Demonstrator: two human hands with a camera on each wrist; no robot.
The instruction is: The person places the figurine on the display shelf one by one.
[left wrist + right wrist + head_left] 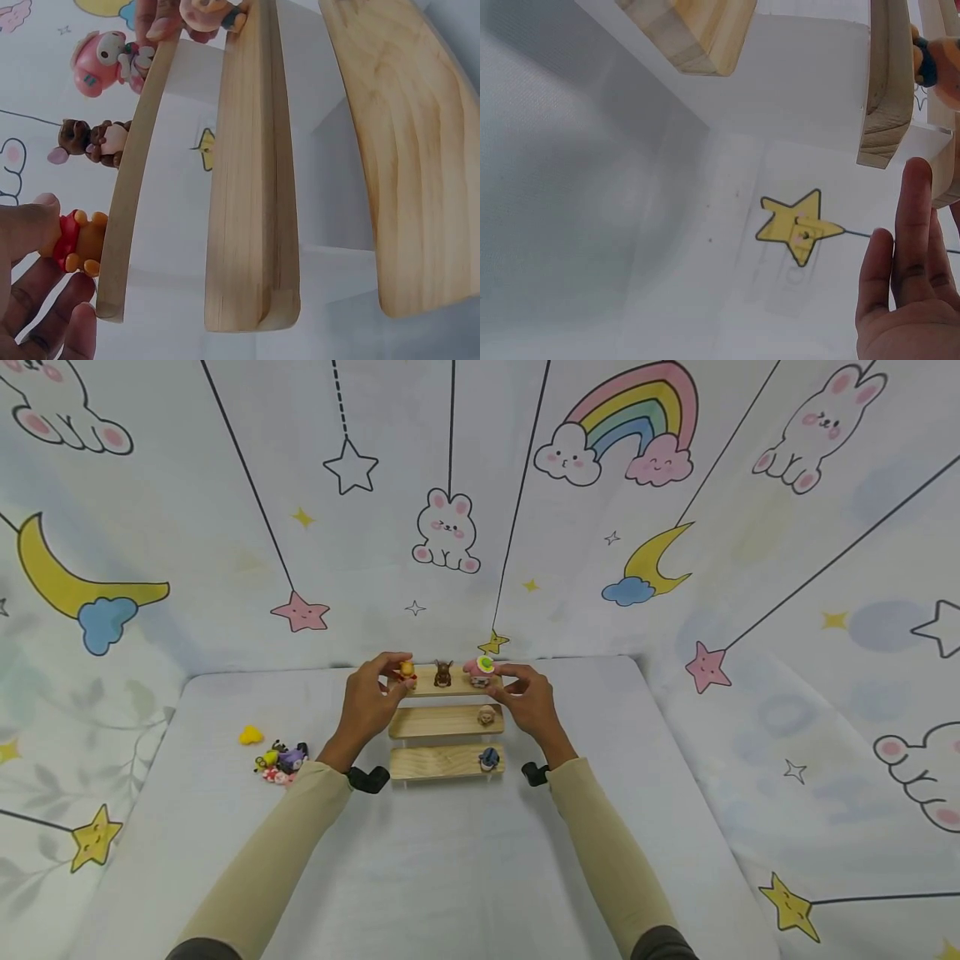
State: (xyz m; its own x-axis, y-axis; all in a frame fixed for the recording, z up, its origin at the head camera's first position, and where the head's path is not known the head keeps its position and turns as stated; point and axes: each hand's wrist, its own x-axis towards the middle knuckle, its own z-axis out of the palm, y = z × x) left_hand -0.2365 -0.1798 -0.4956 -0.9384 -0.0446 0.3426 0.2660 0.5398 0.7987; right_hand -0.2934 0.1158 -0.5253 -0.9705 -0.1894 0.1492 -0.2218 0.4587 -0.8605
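"Held what in the left fingers (30, 225)?"

"Pinched the Winnie-the-Pooh figurine (84, 238), upright at the left end of the top shelf (424, 682), just rightward of the palm."

"And with the right fingers (913, 217)?"

"Rested beside the pink-hooded figurine (474, 671), opposite end; couldn't tell whether gripping."

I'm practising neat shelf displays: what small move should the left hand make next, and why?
Probably ease the left hand off the yellow bear figure: it appears seated at the left end of the top shelf, in line with the brown figure and pink figure, and other figures lie on the table.
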